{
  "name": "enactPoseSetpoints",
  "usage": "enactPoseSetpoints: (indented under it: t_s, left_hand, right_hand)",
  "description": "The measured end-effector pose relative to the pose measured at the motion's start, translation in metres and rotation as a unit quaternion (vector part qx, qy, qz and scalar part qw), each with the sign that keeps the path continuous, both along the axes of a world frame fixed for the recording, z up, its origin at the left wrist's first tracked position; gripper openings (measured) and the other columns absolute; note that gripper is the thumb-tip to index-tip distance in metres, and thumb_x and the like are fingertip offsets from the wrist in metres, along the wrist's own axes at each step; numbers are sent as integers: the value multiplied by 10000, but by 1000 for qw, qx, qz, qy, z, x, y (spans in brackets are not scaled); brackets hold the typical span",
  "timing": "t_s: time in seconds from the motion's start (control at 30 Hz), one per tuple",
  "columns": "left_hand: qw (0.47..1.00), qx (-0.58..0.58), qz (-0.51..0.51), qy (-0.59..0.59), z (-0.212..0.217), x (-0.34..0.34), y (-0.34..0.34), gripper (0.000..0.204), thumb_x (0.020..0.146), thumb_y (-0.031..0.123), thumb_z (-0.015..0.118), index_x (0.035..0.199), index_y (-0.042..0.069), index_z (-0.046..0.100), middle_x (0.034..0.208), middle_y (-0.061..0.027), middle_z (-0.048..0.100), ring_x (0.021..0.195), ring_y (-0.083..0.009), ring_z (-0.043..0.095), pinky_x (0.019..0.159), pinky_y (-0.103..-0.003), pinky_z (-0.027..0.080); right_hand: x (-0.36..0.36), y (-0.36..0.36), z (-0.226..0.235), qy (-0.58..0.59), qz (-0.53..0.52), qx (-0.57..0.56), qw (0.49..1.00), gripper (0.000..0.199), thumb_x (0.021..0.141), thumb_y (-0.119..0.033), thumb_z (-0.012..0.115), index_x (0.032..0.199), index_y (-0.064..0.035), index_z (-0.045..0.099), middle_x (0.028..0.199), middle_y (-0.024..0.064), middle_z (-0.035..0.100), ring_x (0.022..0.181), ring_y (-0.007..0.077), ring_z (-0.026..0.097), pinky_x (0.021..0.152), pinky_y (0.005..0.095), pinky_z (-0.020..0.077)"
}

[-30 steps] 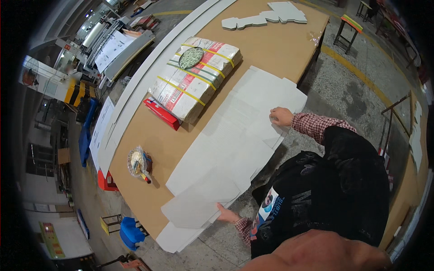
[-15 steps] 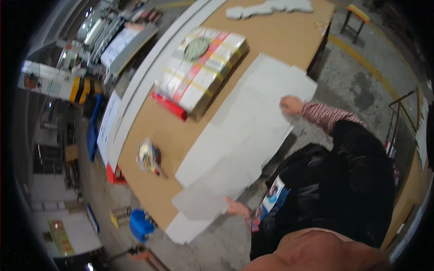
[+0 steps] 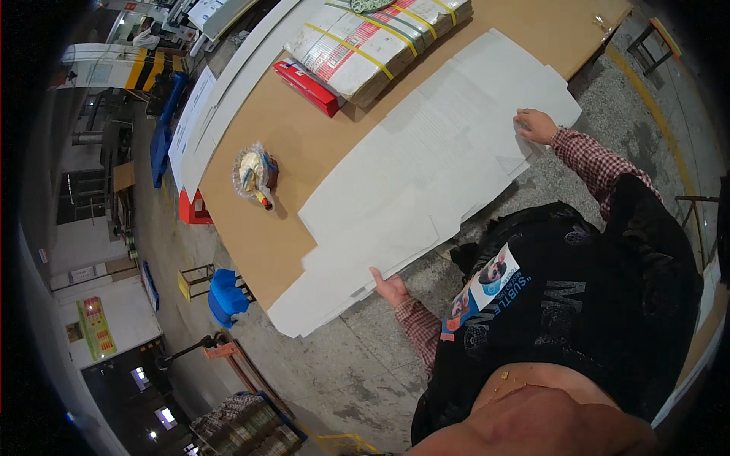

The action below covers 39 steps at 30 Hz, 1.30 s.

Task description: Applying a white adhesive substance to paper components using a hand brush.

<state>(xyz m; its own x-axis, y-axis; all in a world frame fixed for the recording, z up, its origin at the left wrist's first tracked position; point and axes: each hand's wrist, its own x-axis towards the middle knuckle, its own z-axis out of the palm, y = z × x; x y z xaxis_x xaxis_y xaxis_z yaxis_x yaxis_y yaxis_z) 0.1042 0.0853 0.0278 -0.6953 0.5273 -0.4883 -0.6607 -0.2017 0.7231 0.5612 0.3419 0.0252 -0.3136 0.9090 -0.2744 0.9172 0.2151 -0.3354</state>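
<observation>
A stack of large white cardboard sheets point(image 3: 411, 167), cut with stepped edges, lies along the table's near side and partly overhangs it. My left hand point(image 3: 391, 289) is at the near edge of the stack, thumb on top and the other fingers mostly hidden, closed on the edge of a sheet. Farther right, my right hand point(image 3: 537, 126) rests on the stack near its right end. Its fingers are curled in against the top sheet; their tips are partly hidden. Both forearms wear checked sleeves.
The brown-topped table point(image 3: 262, 247) also holds a strapped white package point(image 3: 372, 49), a red box point(image 3: 308, 87) and a plastic-wrapped container point(image 3: 255, 173). A blue-covered stool point(image 3: 226, 296) stands beyond the left corner, a second stool point(image 3: 655, 45) at far right.
The top sheet, earlier askew at the left end, now lies nearly in line with the stack. My left hand stays at the near edge. The whole view has shifted.
</observation>
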Motion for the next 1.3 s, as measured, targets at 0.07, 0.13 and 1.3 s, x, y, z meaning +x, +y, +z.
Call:
enactPoseSetpoints:
  t_s: [0.07,0.13,1.3]
  left_hand:
    - [993,-107,-32,42,-7,-8,7,444,896,219,621,1184,-91,485,1111,-136,591,862,-221,568,774,-364,479]
    - [971,-219,-38,84,-21,-14,0,448,897,225,621,1174,-100,486,1109,-146,591,858,-227,571,782,-363,479]
    - [930,51,-207,-299,-156,-147,-31,483,910,321,578,1242,-17,485,1253,-129,557,1094,-235,553,926,-339,453]
  right_hand:
    - [12,-4,-1,10,-5,26,1000,400,765,-191,639,1132,-42,590,1280,179,515,1170,312,497,977,391,412]
    - [2,5,-10,25,14,46,999,393,754,-191,635,1114,-38,596,1258,179,527,1156,317,504,970,394,415]
    - [22,2,10,2,-3,-10,1000,448,736,-231,672,1147,-73,583,1278,161,507,1121,313,516,918,404,443]
